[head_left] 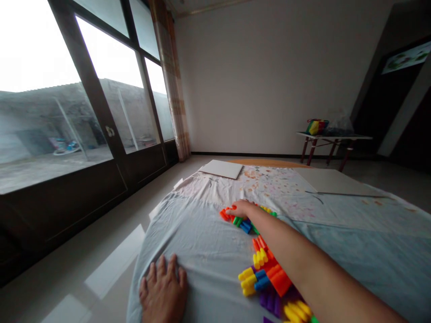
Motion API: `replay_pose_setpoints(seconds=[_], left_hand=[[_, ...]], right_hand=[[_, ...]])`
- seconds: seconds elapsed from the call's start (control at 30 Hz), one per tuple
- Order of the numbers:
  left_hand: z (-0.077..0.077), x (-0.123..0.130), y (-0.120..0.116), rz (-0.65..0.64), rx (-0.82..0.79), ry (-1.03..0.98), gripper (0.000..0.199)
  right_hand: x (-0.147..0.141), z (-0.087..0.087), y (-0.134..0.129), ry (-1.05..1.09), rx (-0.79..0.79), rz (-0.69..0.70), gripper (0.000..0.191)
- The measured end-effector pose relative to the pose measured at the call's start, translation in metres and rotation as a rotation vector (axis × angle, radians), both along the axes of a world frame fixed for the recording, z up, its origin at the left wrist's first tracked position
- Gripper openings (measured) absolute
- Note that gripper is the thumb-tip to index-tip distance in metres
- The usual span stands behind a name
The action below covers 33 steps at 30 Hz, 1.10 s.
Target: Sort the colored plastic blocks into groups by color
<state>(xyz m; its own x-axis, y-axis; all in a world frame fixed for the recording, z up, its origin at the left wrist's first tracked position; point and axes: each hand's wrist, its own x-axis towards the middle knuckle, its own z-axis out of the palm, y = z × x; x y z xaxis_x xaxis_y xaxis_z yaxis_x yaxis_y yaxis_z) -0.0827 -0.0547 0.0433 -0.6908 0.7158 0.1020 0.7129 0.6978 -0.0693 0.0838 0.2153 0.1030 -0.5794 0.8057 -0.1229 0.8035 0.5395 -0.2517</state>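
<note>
My left hand (164, 289) lies flat on the pale cloth (202, 251), fingers spread, holding nothing. My right hand (245, 208) reaches forward to the far end of the plastic building blocks, its fingers closed around an orange building block (224, 214). Part of the grip is hidden behind the hand. Close beside it are green (237, 221) and blue blocks (246, 226). Nearer to me, yellow (248, 281), blue (262, 280), purple (270, 301) and large orange blocks (279, 279) lie in a loose row. My right forearm covers some of them.
Two flat white boards lie at the far side, one on the left (222, 169) and one on the right (336, 181). Beyond stands a small table (360, 137) with a colourful bag (317, 127). Glass doors (107, 89) line the left.
</note>
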Motion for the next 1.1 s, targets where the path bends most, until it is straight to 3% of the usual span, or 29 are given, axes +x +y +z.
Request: replay_pose_setpoints(seconds=[0.2, 0.27, 0.4, 0.5, 0.63, 0.7, 0.8, 0.9, 1.1], left_hand=[[0.003, 0.002, 0.001, 0.007, 0.001, 0.009, 0.054], [0.005, 0.003, 0.001, 0.004, -0.004, 0.014, 0.054], [0.011, 0.007, 0.001, 0.003, -0.010, 0.010, 0.054], [0.016, 0.010, 0.001, 0.006, -0.013, 0.009, 0.055], [0.018, 0.011, 0.000, 0.012, -0.023, -0.002, 0.055], [0.018, 0.010, 0.000, 0.016, -0.027, -0.005, 0.056], [0.017, 0.008, 0.000, 0.012, -0.034, -0.005, 0.056], [0.016, 0.007, 0.001, 0.003, -0.040, 0.006, 0.056], [0.011, 0.004, 0.001, 0.007, -0.062, 0.016, 0.057]], right_hand=[[0.041, 0.010, -0.030, -0.077, -0.089, 0.147, 0.037], [0.061, 0.019, -0.040, -0.095, -0.109, 0.161, 0.040], [0.095, 0.045, -0.049, -0.257, -0.214, 0.199, 0.063], [0.088, 0.058, -0.052, -0.337, -0.203, 0.224, 0.054], [0.021, 0.042, -0.061, -0.031, 0.130, 0.202, 0.049], [-0.020, 0.024, -0.065, 0.086, 0.137, 0.322, 0.057], [-0.057, 0.000, -0.065, 0.042, 0.096, 0.370, 0.057], [-0.048, -0.010, -0.059, -0.025, 0.066, 0.351, 0.039], [0.036, 0.004, -0.047, -0.088, -0.047, 0.322, 0.023]])
